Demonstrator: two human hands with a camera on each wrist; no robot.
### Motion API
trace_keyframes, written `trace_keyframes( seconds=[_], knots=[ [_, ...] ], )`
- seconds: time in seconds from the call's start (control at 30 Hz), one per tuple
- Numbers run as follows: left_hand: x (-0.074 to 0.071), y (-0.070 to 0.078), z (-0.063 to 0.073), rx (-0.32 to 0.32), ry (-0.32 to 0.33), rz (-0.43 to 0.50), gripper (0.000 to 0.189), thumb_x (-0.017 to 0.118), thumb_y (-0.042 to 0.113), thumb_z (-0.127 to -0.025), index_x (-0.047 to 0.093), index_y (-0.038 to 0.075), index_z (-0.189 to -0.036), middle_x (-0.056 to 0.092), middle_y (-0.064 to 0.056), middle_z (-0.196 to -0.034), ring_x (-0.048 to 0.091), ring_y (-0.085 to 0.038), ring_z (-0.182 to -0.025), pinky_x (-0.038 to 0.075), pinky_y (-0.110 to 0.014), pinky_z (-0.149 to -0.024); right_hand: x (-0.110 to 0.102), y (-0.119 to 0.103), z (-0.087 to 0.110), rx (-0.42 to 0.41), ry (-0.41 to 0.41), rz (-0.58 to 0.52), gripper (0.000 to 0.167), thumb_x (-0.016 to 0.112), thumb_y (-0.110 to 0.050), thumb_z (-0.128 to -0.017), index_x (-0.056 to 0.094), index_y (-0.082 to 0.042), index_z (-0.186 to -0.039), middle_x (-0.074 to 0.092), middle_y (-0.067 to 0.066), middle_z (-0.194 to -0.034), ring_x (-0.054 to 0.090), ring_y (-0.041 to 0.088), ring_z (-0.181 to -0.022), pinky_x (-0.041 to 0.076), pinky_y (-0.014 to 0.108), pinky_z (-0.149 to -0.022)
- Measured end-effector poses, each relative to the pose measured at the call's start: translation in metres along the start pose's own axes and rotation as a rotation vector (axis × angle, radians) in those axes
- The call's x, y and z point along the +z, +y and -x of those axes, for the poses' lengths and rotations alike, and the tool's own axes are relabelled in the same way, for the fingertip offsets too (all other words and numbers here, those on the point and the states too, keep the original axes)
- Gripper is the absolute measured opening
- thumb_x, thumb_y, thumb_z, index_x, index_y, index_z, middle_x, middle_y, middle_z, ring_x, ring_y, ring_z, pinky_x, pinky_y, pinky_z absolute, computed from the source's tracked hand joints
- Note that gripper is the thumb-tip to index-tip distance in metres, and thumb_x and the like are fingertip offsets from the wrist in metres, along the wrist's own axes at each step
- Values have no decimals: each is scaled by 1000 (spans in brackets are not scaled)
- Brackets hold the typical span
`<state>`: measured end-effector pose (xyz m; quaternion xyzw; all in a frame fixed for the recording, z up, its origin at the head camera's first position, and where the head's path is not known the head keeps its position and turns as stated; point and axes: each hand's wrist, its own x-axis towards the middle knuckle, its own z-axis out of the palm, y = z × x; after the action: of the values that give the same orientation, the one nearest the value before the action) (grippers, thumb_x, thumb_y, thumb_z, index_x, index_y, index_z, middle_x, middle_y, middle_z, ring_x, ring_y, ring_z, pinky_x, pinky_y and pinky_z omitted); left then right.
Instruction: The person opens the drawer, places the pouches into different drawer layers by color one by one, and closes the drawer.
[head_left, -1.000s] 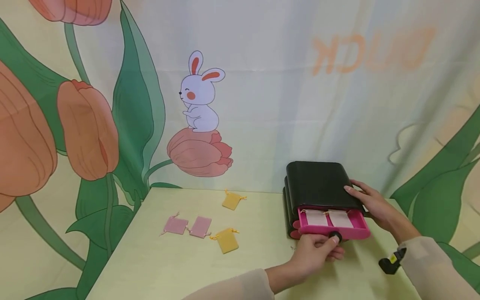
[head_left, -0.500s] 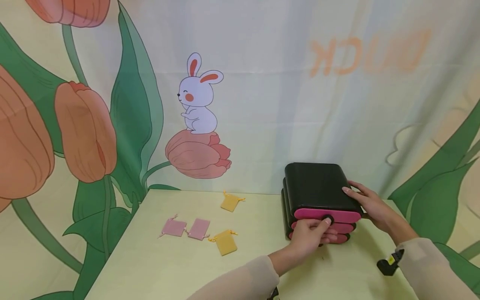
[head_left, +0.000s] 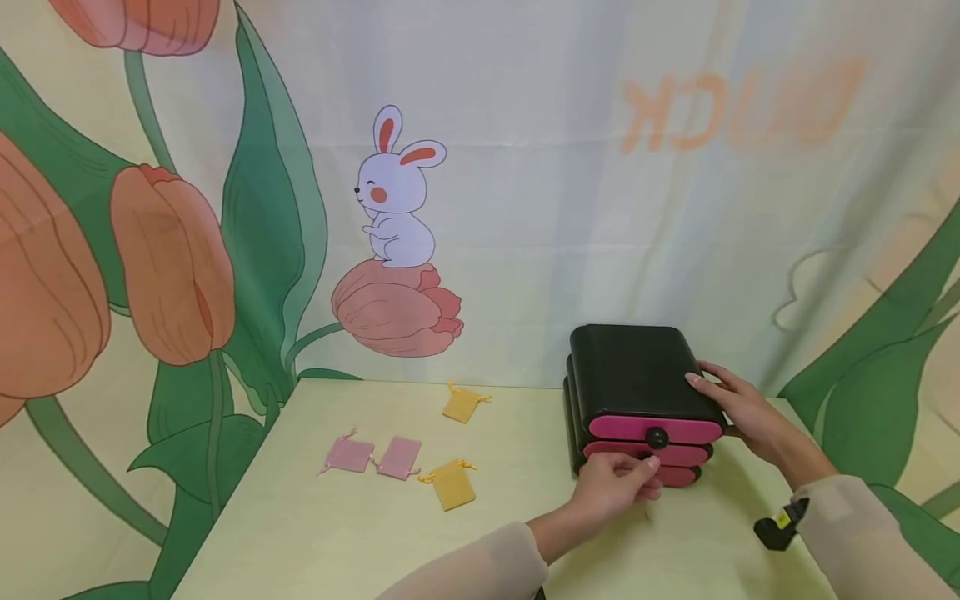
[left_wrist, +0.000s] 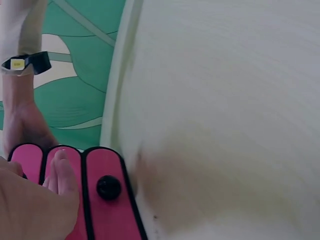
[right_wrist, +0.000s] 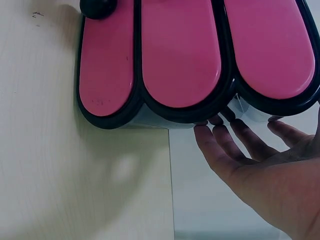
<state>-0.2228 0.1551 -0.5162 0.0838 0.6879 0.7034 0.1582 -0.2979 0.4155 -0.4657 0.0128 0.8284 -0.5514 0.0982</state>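
pale green table (head_left: 315, 533) before a tulip-and-rabbit backdrop (head_left: 397, 200).

- A pale yellow-green worktop (head_left: 315, 533) fills the foreground, evenly lit.
- Behind it hangs a printed backdrop (head_left: 540, 208), softly creased.
- A white rabbit (head_left: 396, 196) sits on a pink tulip (head_left: 397, 304).
- Big orange tulips (head_left: 168, 258) and green leaves (head_left: 277, 208) stand left.
- Faint mirrored orange lettering (head_left: 738, 104) shows upper right.

Both arms wear loose, pale beige sleeves; a black wrist strap (head_left: 782, 521) with a small yellow tag sits at the right cuff.
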Motion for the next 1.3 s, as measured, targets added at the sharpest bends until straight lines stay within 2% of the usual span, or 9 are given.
trace_keyframes(
  seconds=[0.13, 0.27, 0.43, 0.63, 0.8, 0.97, 1.13, 1.3],
  knots=[
    [1, -5, 0, -89, 45, -21, 35, 73, 34, -102, 78, 0, -93, 78, -10, -81, 80, -28, -81, 64, -43, -80, 0, -1, 0, -8, -4, 2, 91, 50, -59, -108, 5, -11, -171, 27, 35, -165, 32, 52, -150, 42, 71, -110],
    [5, -8, -5, -165, 47, 52, 40, 70, 35, -104, 78, -4, -95, 78, -14, -84, 80, -30, -85, 64, -41, -80, 1, -3, 3, -12, -13, -1, 90, 49, -58, -109, 4, -11, -171, 26, 35, -166, 31, 52, -151, 40, 72, -110],
    [9, -11, -13, -197, 25, 205, 35, 67, 27, -106, 76, -7, -110, 79, -17, -95, 79, -32, -95, 63, -39, -84, 4, -5, 3, -13, -21, -7, 91, 49, -58, -109, 3, -11, -171, 24, 35, -167, 30, 52, -152, 40, 72, -110],
    [12, -20, -16, -180, 33, 241, 32, 69, 24, -105, 78, -6, -107, 79, -16, -92, 80, -29, -91, 63, -39, -84, 5, -5, 2, -17, -12, -10, 91, 50, -59, -109, 4, -11, -171, 23, 35, -167, 31, 52, -151, 41, 72, -110],
    [11, -26, 1, -178, -34, 217, 32, 70, 27, -104, 80, -4, -102, 79, -16, -92, 80, -30, -91, 62, -46, -89, 4, -5, 2, -16, -3, -6, 92, 51, -60, -108, 5, -11, -171, 25, 35, -166, 31, 52, -151, 40, 72, -111],
    [16, -30, 24, -180, -74, 193, 34, 69, 27, -105, 80, -5, -100, 79, -14, -90, 80, -27, -88, 62, -45, -88, 3, -5, 2, -22, -4, 4, 92, 50, -59, -108, 5, -11, -171, 24, 35, -167, 30, 53, -151, 39, 73, -111],
    [23, -34, 40, -189, -83, 183, 35, 69, 27, -105, 80, -4, -94, 79, -14, -86, 80, -27, -86, 63, -45, -85, 3, -3, 2, -20, -7, 7, 92, 51, -60, -108, 5, -11, -171, 22, 34, -167, 28, 54, -152, 39, 73, -111],
    [27, -34, 46, -193, -57, 177, 35, 69, 28, -105, 80, -2, -91, 78, -13, -84, 80, -26, -84, 64, -43, -83, 1, -1, 3, -21, -5, 10, 91, 50, -59, -108, 5, -11, -171, 22, 35, -167, 28, 54, -152, 39, 73, -111]
  ],
)
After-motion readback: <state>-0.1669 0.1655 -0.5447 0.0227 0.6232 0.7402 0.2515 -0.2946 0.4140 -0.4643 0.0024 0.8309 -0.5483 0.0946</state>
